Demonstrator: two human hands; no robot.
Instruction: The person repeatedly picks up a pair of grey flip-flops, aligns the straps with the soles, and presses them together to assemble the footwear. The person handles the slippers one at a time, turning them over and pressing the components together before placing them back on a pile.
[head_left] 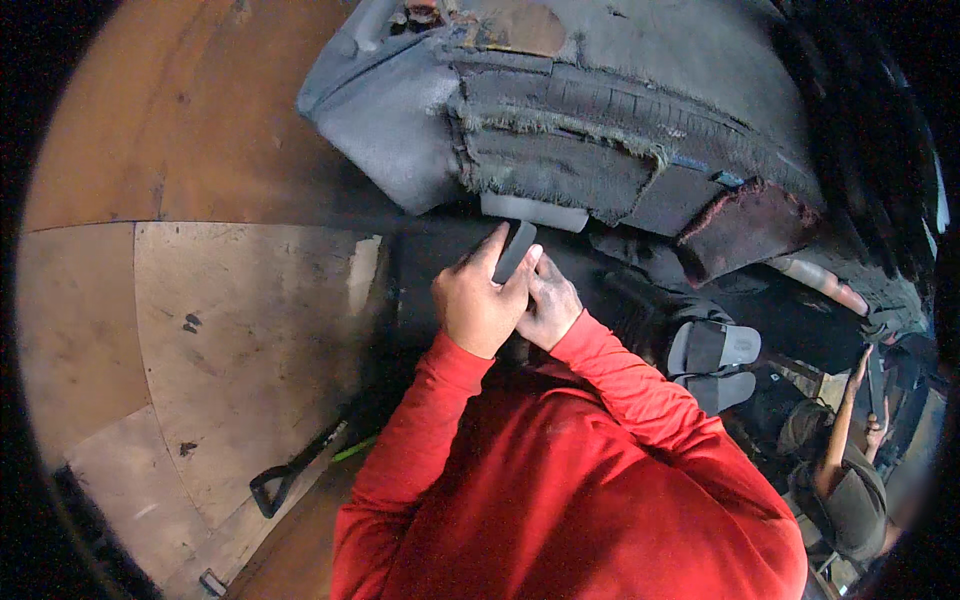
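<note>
In front of my chest, my left hand [475,303] is closed around a flat dark grey strip [516,250] with a rounded end, its index finger lying along one side. My right hand [552,303] meets it from the other side, fingers curled, with the thumb tip at the strip's edge. The lower end of the strip is hidden between the hands, so its kind does not show. Just beyond it, a white cylinder [535,212] sticks out below the frayed grey cloth [560,165] on the edge of a worn, padded bench [690,60].
Pale wooden boards [250,340] spread to my left, with a black D-shaped handle [270,490] lying on them. A pair of slide sandals [738,345] is at my right. Farther right, another person [850,500] holds a dark strip [876,385].
</note>
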